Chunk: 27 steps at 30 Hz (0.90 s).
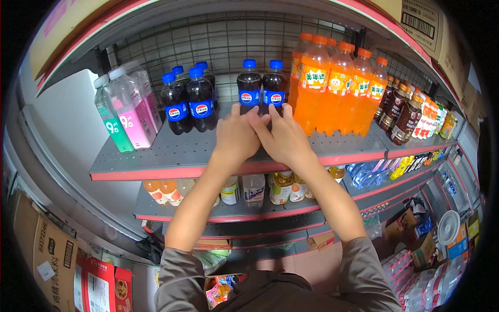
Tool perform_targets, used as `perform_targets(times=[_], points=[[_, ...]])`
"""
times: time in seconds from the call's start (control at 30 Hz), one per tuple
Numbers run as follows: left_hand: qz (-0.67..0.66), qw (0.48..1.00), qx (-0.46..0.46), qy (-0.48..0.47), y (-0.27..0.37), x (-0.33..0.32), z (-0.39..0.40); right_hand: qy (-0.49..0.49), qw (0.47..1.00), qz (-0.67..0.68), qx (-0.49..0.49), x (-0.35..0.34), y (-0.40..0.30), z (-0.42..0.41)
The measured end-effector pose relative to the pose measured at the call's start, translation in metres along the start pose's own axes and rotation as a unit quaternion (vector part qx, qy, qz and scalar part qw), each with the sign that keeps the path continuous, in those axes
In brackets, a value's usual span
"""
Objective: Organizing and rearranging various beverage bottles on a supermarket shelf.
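On the grey perforated shelf (187,150), two cola bottles (249,82) with blue caps and blue Pepsi labels stand side by side. My left hand (237,134) is in front of the left one and my right hand (287,134) in front of the right one. The fingers are spread, with their tips at the lower label edges; whether they press on the plastic is unclear. My thumbs meet or cross between the bottles. Both hands hide the bottles' lower parts. More Pepsi bottles (201,103) stand to the left.
Large orange soda bottles (314,89) crowd close on the right, with dark-drink bottles (405,117) beyond. Square green and pink bottles (134,117) stand at the left end. A wire grid (210,39) backs the shelf. Below, a lower shelf (234,214) carries drinks; cartons (50,253) stand lower left.
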<state>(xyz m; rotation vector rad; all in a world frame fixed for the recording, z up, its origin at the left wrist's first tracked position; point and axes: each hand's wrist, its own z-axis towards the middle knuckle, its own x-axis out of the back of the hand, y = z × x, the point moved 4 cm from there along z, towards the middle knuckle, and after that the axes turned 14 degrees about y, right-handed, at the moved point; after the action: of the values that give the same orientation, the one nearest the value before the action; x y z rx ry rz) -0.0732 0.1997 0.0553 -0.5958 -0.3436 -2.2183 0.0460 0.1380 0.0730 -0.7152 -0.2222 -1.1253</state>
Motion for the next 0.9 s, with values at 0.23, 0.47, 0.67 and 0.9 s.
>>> perform_targets(times=[0.23, 0.47, 0.67, 0.9], points=[[0.028, 0.999, 0.039, -0.014, -0.006, -0.014, 0.003, 0.037, 0.999, 0.006, 0.003, -0.008, 0.004, 0.007], [0.052, 0.999, -0.013, -0.007, -0.010, -0.028, 0.007, -0.067, 0.997, 0.011, -0.036, -0.003, -0.002, 0.014], [0.006, 1.000, 0.016, -0.027, -0.015, -0.022, 0.010, -0.043, 0.999, 0.004, -0.023, -0.005, -0.006, 0.015], [0.015, 0.992, 0.055, 0.115, 0.009, 0.095, -0.032, 0.049, 0.997, 0.054, 0.041, 0.016, -0.028, -0.022]])
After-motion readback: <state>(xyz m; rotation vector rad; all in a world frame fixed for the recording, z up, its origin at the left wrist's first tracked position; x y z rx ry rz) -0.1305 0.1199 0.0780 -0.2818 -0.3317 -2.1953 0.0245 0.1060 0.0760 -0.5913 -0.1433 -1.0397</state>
